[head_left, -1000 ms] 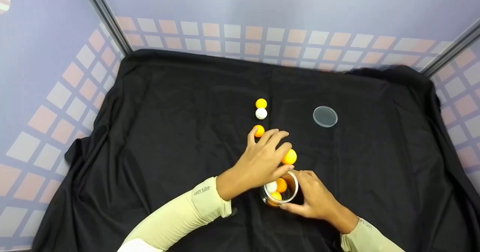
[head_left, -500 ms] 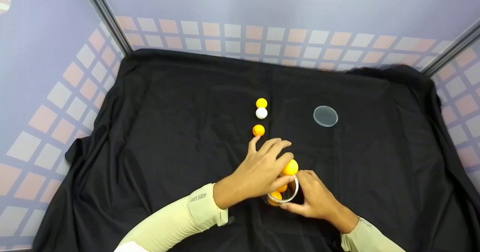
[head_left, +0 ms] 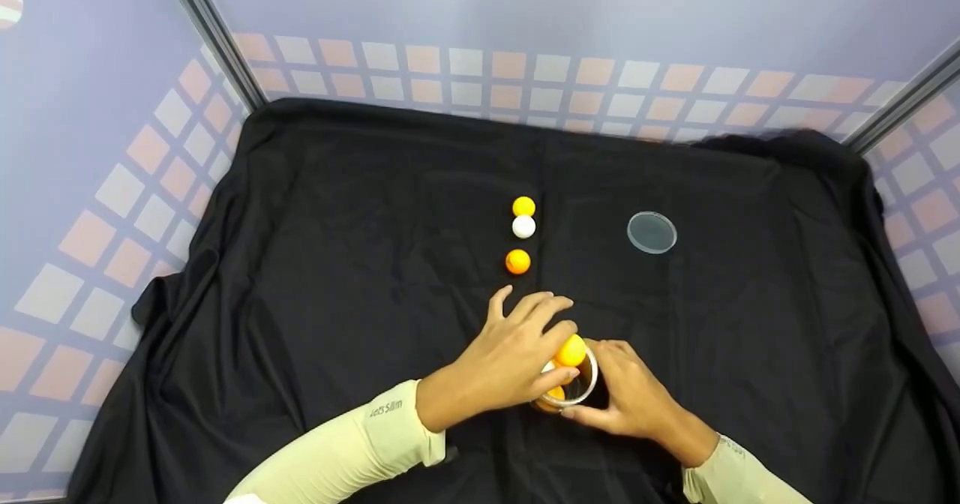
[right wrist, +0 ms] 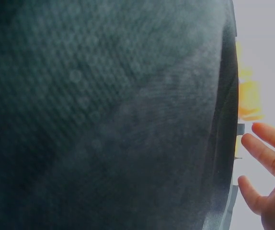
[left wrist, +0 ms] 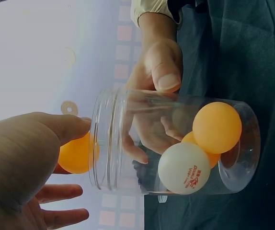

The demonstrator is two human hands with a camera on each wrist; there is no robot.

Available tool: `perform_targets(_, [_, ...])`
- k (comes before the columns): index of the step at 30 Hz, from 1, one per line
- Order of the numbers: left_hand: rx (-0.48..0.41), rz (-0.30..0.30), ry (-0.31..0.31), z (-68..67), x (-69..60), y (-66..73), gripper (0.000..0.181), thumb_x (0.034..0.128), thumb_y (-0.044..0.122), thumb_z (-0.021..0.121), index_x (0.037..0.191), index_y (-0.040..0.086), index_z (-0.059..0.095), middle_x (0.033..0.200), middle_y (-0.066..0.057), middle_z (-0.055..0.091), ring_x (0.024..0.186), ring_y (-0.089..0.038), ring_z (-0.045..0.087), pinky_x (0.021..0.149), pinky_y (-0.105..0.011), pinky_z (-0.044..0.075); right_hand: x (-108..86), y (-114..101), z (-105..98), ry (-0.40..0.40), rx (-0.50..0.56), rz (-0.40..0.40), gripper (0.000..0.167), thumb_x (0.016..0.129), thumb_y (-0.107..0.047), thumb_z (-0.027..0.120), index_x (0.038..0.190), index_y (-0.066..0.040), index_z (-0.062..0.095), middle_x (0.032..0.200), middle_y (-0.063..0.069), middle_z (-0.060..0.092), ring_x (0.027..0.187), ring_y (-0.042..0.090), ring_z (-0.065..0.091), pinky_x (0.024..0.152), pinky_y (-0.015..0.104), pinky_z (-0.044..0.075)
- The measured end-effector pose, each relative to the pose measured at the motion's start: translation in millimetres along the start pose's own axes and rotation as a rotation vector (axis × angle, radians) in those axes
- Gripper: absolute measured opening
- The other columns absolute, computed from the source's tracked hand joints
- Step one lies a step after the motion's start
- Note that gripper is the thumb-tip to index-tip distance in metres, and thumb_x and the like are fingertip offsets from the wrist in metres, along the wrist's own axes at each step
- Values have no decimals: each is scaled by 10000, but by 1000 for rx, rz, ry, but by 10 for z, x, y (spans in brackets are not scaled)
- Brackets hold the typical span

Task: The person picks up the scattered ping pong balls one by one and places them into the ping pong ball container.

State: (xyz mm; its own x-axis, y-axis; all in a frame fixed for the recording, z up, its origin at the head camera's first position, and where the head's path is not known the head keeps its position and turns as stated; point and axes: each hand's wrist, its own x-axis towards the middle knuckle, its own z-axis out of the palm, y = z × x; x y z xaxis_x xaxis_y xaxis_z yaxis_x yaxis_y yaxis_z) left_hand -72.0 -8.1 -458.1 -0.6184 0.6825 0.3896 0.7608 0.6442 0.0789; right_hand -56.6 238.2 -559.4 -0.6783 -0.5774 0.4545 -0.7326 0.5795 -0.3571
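My left hand pinches an orange-yellow ping-pong ball between thumb and finger at the mouth of a clear plastic jar. The other fingers of this hand are spread. In the left wrist view the held ball sits right at the threaded rim. My right hand grips the jar's side, with its thumb on the near wall. Inside the jar lie a white ball with red print, an orange ball and another orange ball partly hidden behind them.
Farther back on the black cloth lie a yellow ball, a white ball and an orange ball. A clear round lid rests to their right. Patterned wall panels stand behind. Dark fabric fills most of the right wrist view.
My left hand has carried the ball from beyond the jar toward me to its mouth, away from the orange ball on the cloth. The right hand and jar have stayed put.
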Motion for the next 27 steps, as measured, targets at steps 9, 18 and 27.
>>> perform_targets(9, [-24, 1, -14, -20, -34, 55, 455, 880, 526, 723, 1200, 210, 653, 1415, -17, 568, 1347, -256, 522, 1021, -643, 411, 10, 2, -9, 15, -5, -22, 852, 738, -579, 823, 1365, -63, 565, 1260, -12, 658, 1049, 142, 660, 914, 443, 503])
perform_targets(18, [-39, 3, -51, -31, -74, 87, 457, 886, 541, 709, 1209, 223, 647, 1429, -13, 555, 1359, -255, 505, 1028, -646, 396, 3, 4, -6, 14, -2, -19, 852, 737, -566, 832, 1375, -67, 566, 1269, -5, 664, 1055, 145, 666, 915, 451, 508])
perform_targets(27, [-29, 15, -56, -9, -96, 115, 446, 903, 537, 687, 1216, 224, 641, 1427, -15, 560, 1351, -250, 510, 1019, -641, 406, -1, 13, -15, 7, -5, -12, 889, 725, -585, 831, 1403, -83, 554, 1298, -11, 653, 1065, 137, 661, 942, 433, 501])
